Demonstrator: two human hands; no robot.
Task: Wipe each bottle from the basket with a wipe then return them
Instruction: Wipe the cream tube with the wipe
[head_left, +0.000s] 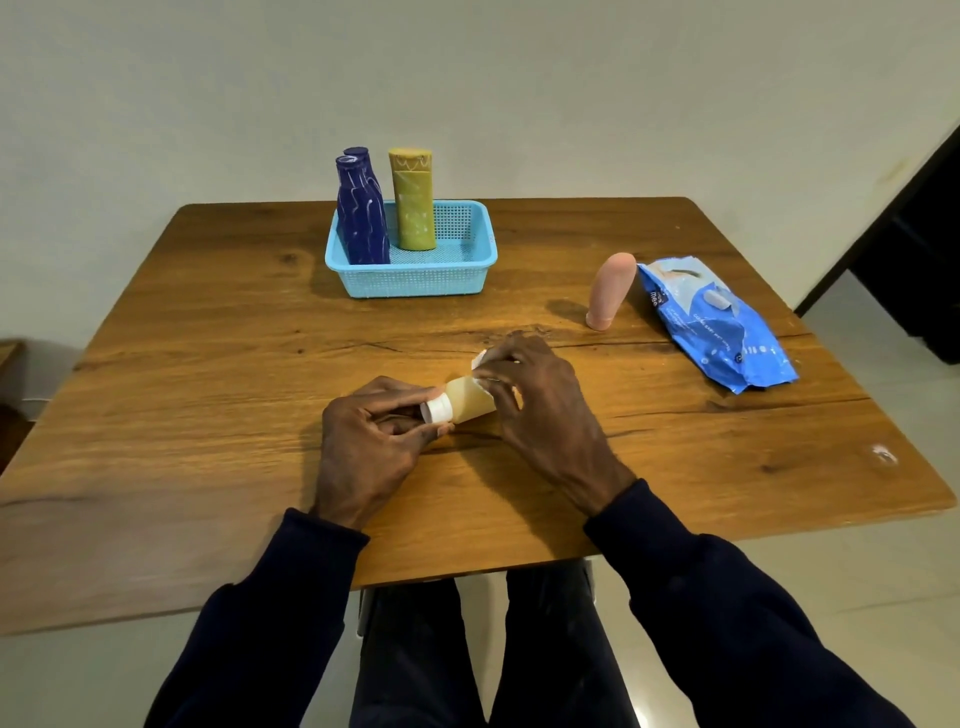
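A small pale yellow bottle (467, 402) with a white cap lies sideways above the table's middle. My left hand (371, 436) pinches its cap end. My right hand (540, 400) wraps round the bottle's body with a white wipe (478, 359) under its fingers; most of the wipe is hidden. The light blue basket (415, 283) at the back holds two dark blue bottles (361, 213) and an olive yellow bottle (413, 200), all upright. A pink bottle (610, 296) stands on its cap to the right of the basket.
A blue pack of wipes (717, 325) lies at the right of the wooden table (208, 415), touching the pink bottle's side. The table's near edge runs just above my lap. A dark doorway shows at the far right.
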